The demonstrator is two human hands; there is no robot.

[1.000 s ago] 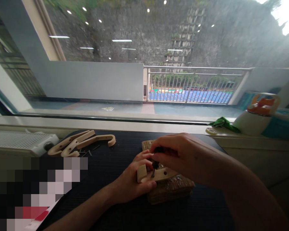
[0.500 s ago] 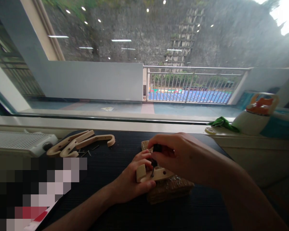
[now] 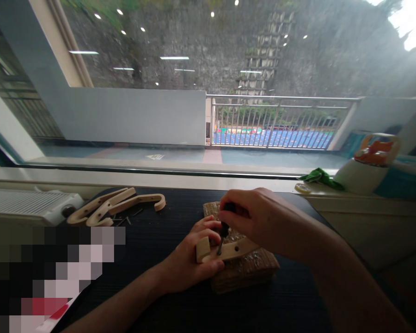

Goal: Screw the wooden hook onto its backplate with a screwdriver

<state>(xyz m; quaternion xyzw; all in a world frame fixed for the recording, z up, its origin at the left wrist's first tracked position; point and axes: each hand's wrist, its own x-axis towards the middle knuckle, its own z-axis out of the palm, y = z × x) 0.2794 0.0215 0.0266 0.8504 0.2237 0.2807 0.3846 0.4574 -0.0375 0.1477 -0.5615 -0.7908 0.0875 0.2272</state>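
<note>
Black-handled screwdriver (image 3: 224, 226) sits in the right hand's fingers (image 3: 242, 200), no lettering legible

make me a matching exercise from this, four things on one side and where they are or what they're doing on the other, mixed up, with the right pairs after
Things
1. left hand
2. right hand
3. green cloth
4. small metal pieces

Place or state
A. on the windowsill
B. gripping the screwdriver
C. on the table, by the loose hooks
D. holding the curled end of a wooden hook

Right pairs: 1-D, 2-B, 3-A, 4-C
</note>
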